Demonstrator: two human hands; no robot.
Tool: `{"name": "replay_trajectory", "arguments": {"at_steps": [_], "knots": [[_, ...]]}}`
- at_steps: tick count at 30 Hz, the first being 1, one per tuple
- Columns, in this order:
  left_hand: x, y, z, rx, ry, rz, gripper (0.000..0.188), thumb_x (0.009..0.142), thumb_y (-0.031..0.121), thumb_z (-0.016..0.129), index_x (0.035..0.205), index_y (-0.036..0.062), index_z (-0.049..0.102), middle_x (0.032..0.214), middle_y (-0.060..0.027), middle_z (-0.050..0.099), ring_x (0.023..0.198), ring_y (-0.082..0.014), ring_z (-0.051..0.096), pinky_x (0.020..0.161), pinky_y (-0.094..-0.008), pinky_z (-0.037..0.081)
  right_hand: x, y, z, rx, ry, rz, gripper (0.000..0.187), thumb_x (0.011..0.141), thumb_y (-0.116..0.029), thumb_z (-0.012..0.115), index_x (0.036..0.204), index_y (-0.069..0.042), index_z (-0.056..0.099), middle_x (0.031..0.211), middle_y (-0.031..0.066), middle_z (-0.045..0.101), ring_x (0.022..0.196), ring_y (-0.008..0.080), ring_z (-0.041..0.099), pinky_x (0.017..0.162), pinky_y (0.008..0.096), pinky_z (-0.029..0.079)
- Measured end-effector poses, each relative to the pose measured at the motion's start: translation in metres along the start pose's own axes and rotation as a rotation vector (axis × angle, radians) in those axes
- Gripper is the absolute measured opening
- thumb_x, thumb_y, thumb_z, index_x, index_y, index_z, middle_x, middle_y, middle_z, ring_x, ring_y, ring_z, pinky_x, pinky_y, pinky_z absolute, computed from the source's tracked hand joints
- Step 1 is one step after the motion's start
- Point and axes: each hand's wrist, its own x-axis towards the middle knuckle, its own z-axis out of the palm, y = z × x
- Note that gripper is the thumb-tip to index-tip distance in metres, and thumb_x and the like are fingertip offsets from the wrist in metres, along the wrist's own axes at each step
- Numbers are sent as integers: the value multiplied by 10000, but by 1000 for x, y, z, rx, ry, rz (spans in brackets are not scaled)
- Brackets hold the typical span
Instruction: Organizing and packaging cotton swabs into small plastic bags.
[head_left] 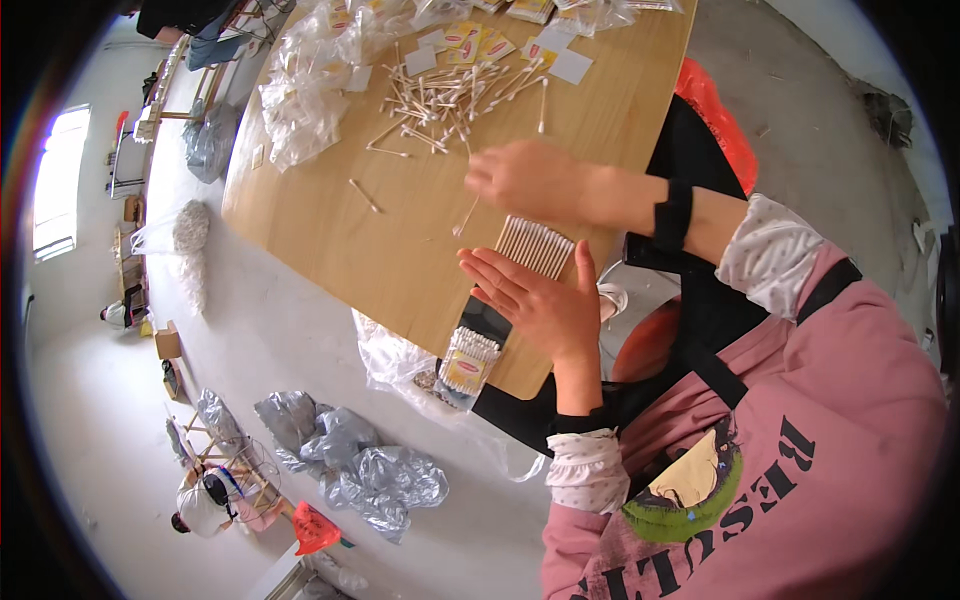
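Observation:
My left hand [540,305] is open at the near end of the table, fingers stretched and thumb spread. It lies against a neat side-by-side row of cotton swabs [537,247], covering its near edge. Just beyond the row is my right hand [525,180], slightly blurred, its fingers curled together. What they hold cannot be made out; a single cotton swab [466,217] lies by the fingertips. A loose heap of cotton swabs [450,95] spreads farther up the table. A filled pack of swabs with a yellow and white label [468,362] sits at the table corner, left of my left hand.
Clear plastic bags [305,100] and yellow-and-white cards [475,45] lie at the table's far end. Another swab [366,196] lies alone on the wooden table [320,250]. Grey plastic bags [360,465] are on the floor at left. A person [205,505] sits farther off.

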Motion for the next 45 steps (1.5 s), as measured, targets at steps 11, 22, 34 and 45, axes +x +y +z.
{"name": "replay_trajectory", "arguments": {"at_steps": [11,22,34,45], "knots": [[5,1,-5,-70,-73,-34,1137,870,583,648,1507,-155,63,1592,-335,104,1515,-418,59,1222,-501,108,-46,32,-20,355,308,181,108,906,-89,638,994,-42,682,952,79,628,833,223,608,739,313,473],[53,20,-12,-292,-5,180,431,905,114,607,1323,19,562,1441,-190,480,1388,-407,375,1153,-563,243,-94,70,-57,488,259,515,139,934,-87,604,1023,-12,680,936,47,656,856,126,605,793,261,476],[128,69,25,-257,-8,413,194,766,74,718,959,82,714,1125,-115,585,1114,-328,511,935,-443,414,-103,65,-70,507,247,446,136,920,-87,610,1013,-7,669,952,108,659,896,244,644,820,319,496],[124,-12,-9,63,-185,268,83,812,171,712,852,99,728,1054,-111,586,1066,-323,507,954,-439,392,-254,172,-124,-27,356,751,233,935,-151,619,1136,-47,672,1101,92,650,1030,237,619,899,345,486]]}}
